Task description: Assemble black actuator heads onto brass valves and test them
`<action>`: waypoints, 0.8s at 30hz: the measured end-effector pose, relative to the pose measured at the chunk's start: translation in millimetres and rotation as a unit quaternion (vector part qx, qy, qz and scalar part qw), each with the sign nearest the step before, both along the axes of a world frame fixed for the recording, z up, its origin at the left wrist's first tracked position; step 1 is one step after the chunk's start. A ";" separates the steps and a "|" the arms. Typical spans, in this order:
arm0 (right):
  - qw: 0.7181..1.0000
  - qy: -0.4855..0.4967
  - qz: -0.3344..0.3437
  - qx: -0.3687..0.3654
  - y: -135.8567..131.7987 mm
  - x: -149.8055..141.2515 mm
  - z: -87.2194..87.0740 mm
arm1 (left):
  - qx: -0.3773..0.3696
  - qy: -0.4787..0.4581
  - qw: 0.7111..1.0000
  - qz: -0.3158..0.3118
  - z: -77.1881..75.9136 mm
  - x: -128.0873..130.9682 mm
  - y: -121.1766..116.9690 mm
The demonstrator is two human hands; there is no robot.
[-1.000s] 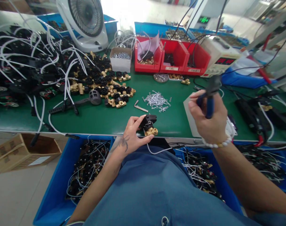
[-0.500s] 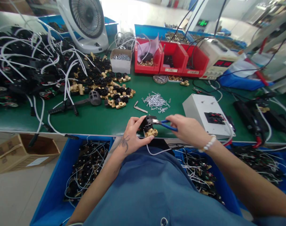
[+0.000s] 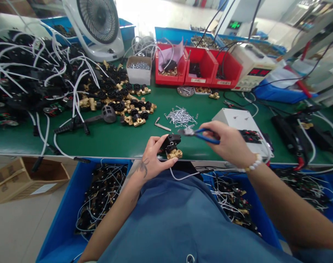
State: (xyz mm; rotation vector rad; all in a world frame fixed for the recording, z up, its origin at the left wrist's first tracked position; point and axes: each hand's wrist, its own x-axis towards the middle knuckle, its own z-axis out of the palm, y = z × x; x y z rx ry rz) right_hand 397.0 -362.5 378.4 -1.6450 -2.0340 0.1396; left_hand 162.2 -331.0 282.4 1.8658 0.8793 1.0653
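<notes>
My left hand (image 3: pixel 153 157) grips a black valve actuator with a brass valve body (image 3: pixel 174 154) at its lower end, close to the table's front edge. A small wire clip shows on the black part, and a white cable (image 3: pixel 183 178) trails from it. In my right hand (image 3: pixel 229 142) are blue-handled pliers (image 3: pixel 207 136), their jaws pointing left and apart from the valve. Just beyond the jaws lies a heap of silver wire clips (image 3: pixel 180 117). Left of that heap is an L-shaped metal piece (image 3: pixel 162 125).
Brass valve bodies with black caps (image 3: pixel 128 106) and cabled black units (image 3: pixel 26 73) crowd the left. Red bins (image 3: pixel 170 78), a power supply (image 3: pixel 251 75) and a fan (image 3: pixel 100 29) stand behind. A grey box (image 3: pixel 232 116) sits right; blue crates (image 3: pixel 62 215) flank me below.
The pliers have come off the valve and moved up and right with my right hand. My left hand still holds the valve in nearly the same place.
</notes>
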 end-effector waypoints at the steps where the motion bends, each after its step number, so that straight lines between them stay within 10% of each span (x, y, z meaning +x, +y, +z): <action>1: 0.998 0.027 -0.036 0.044 0.1 0.1 1.3 | 0.001 -0.001 1.000 0.000 0.1 0.2 -0.1; 4: 0.990 0.053 -0.084 0.097 0.2 -1.3 -1.6 | -0.002 -0.002 1.000 0.001 1.0 0.4 -0.7; 9: 0.996 -0.059 0.041 -0.048 0.8 -0.3 -2.6 | -0.004 0.005 1.000 0.000 1.1 -0.2 -1.4; 14: 0.991 0.003 -0.097 0.089 -0.2 -1.7 1.5 | 0.006 0.000 1.000 0.001 0.6 0.3 -0.8; 19: 0.988 -0.119 0.036 -0.094 0.8 -0.3 -0.5 | 0.000 0.008 1.000 0.003 1.3 -0.2 -1.2; 24: 0.992 0.009 -0.098 0.076 -0.4 0.8 5.5 | 0.000 0.002 1.000 0.001 1.0 0.3 -1.1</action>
